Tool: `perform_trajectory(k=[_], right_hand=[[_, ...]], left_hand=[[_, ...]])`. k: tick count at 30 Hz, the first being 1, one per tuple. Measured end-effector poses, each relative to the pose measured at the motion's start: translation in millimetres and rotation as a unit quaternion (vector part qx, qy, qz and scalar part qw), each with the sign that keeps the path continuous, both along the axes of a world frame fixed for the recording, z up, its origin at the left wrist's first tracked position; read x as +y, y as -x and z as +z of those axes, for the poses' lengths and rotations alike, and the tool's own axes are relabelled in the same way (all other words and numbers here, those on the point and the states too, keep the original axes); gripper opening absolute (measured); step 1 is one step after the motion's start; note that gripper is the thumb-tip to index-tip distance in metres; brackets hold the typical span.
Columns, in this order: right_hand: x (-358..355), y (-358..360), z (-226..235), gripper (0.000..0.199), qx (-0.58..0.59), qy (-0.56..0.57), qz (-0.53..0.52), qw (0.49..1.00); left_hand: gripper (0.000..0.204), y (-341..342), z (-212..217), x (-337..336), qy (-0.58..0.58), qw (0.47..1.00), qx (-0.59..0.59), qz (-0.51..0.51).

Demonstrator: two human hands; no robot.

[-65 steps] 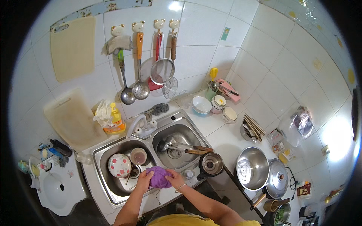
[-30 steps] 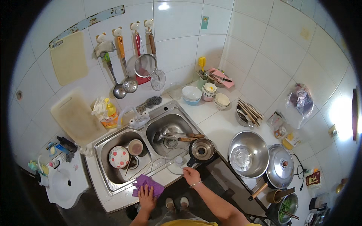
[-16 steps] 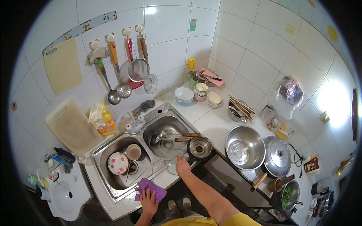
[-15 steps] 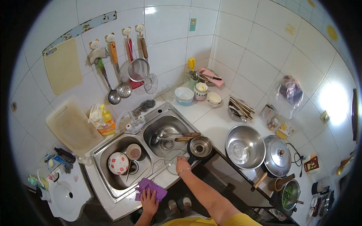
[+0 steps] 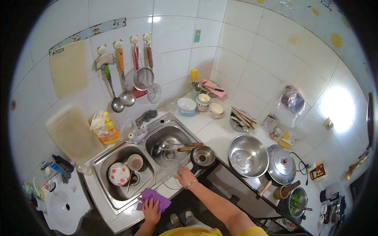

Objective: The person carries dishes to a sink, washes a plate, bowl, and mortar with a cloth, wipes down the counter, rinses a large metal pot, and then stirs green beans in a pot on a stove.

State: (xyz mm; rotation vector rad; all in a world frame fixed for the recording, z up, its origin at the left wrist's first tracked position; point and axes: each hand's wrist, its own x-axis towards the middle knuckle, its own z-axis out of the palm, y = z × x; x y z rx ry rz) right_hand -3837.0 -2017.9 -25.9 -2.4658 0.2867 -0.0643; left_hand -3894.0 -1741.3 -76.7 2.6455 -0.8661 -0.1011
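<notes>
My left hand point(image 5: 151, 209) lies with fingers spread on a purple cloth point(image 5: 156, 198) at the front edge of the sink counter. Beside the right basin, the fingers of my right hand point(image 5: 184, 177) close on the rim of a clear round glass lid point(image 5: 167, 173); its far side overlaps the sink edge. Right of that hand is a small metal pot point(image 5: 203, 156) with a black handle, at the counter corner. A red-spotted white bowl point(image 5: 119, 174) and a smaller bowl point(image 5: 135, 161) sit in the left basin. Wooden-handled utensils point(image 5: 182, 147) lie across the right basin.
A large steel bowl point(image 5: 248, 157) and a lidded pan point(image 5: 281, 165) stand on the right-hand counter. Bowls point(image 5: 186, 105) are along the back wall, near a metal pot of chopsticks point(image 5: 241, 122). Ladles and strainers point(image 5: 143, 78) hang above the sink. At left is a white washbasin point(image 5: 63, 214).
The glass lid has shifted slightly left from the small pot, with my right hand at its rim. My left hand stays on the cloth. The whole view has moved a little.
</notes>
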Motion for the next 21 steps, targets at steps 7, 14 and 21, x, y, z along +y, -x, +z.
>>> perform_trajectory(k=[7,14,21], right_hand=[[-44,12,72,0.041,-0.077,-0.029,-0.017,0.996],[-138,75,83,0.035,-0.170,-0.090,-0.188,0.963],[-280,142,92,0.038,-0.104,0.017,-0.362,0.926]], left_hand=[[0.045,2,6,-13,0.016,0.998,-0.065,-0.018],[0.050,-16,2,-64,0.022,0.999,0.014,-0.030],[0.051,-32,-15,-122,0.027,1.000,0.007,0.001]])
